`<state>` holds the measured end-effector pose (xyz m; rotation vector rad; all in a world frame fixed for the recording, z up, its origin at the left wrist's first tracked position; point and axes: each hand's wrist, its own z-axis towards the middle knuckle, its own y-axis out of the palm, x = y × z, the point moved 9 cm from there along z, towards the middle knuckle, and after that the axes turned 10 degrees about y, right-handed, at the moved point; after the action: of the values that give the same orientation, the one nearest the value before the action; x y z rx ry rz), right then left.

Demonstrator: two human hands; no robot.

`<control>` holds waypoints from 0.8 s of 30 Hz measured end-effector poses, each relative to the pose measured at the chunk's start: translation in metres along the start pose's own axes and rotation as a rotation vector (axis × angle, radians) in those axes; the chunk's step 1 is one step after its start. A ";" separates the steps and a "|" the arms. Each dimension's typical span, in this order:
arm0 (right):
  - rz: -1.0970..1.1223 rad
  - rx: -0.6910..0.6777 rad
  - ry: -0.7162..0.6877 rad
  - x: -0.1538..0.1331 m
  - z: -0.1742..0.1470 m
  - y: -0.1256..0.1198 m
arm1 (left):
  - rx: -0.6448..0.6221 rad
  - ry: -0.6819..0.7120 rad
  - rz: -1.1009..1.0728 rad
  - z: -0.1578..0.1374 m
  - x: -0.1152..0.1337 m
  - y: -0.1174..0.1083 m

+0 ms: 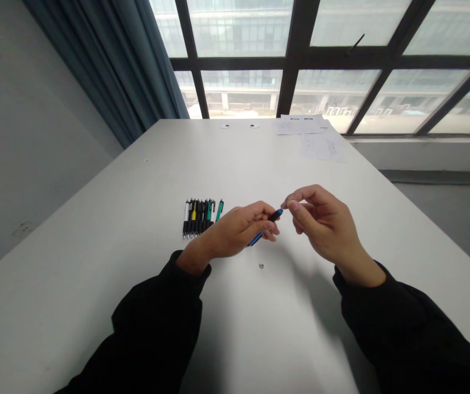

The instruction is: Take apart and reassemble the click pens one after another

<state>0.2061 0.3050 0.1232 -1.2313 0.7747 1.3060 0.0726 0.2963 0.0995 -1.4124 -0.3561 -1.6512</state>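
My left hand (253, 225) is closed round a blue pen (255, 239), whose black grip end sticks out past my fingers and points up to the right. At that end my right hand (321, 219) is pinched, thumb against forefinger, on a thin greyish piece too small to make out. Its fingertips are right by the pen's end; whether they touch it I cannot tell. On the table below my left hand lies a small silvery piece (261, 266). Left of that hand, several black, white, yellow and green pens (198, 216) lie side by side in a row.
A green pen (219, 210) lies slightly apart at the row's right end, partly behind my left hand. Printed papers (321, 146) are spread at the far right of the white table (115, 230). Beyond its far edge are windows and a blue curtain (128, 65).
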 end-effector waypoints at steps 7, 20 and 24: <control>-0.030 -0.006 0.014 0.000 -0.001 0.000 | 0.010 -0.020 -0.015 0.000 -0.003 -0.001; -0.274 -0.176 0.093 0.011 0.000 0.013 | 0.109 0.040 0.027 0.000 -0.002 -0.012; -0.594 -0.555 0.226 0.049 -0.015 0.048 | 0.136 0.068 0.041 -0.001 -0.002 -0.015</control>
<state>0.1713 0.2962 0.0627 -1.8977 0.1485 0.9106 0.0605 0.3050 0.1027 -1.2517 -0.3899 -1.6070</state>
